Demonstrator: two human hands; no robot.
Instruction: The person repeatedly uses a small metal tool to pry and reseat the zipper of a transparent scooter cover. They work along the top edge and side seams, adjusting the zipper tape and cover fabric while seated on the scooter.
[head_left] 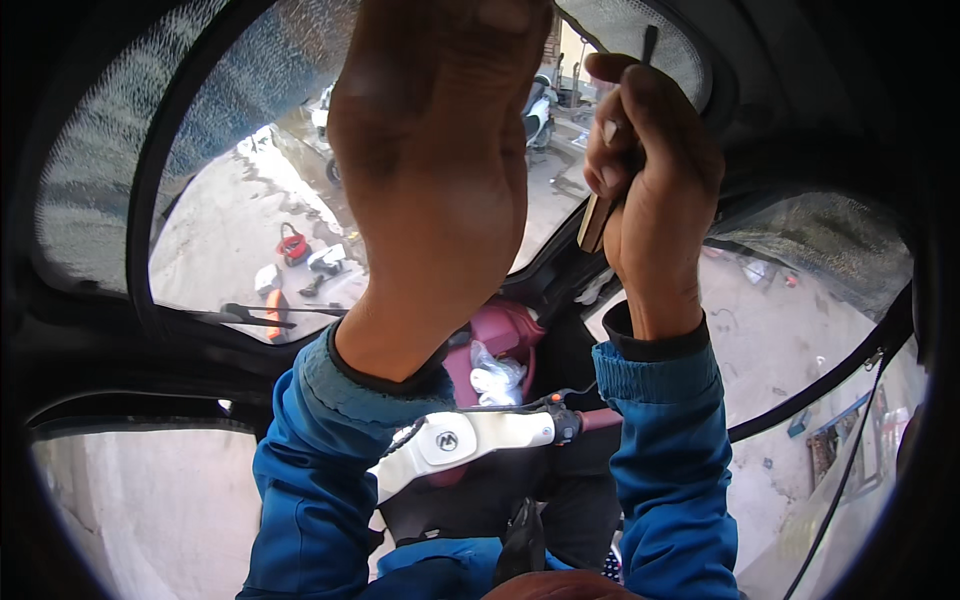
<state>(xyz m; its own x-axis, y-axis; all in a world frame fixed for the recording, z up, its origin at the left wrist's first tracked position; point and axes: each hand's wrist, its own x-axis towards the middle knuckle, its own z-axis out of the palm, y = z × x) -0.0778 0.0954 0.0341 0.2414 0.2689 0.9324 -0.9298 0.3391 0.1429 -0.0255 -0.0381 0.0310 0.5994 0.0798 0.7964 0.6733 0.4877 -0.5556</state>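
Observation:
My left hand (425, 170) is raised high at upper middle, its back toward me and its fingers cut off by the top edge, so I cannot see what it touches. Beside it, my right hand (655, 175) has curled fingers round a screwdriver (593, 222), whose pale brownish handle points down and dark thin tip points up. Both hands are up by the black-framed upper windscreen (550, 250) of an enclosed scooter canopy.
Below my arms are a white handlebar cover (510, 430), a pink body panel (500, 330) and a crumpled plastic bag (497, 378). A black cord (840, 470) hangs at right. Outside lie a red bucket (293, 248) and scattered items; parked scooters (538, 110) stand farther off.

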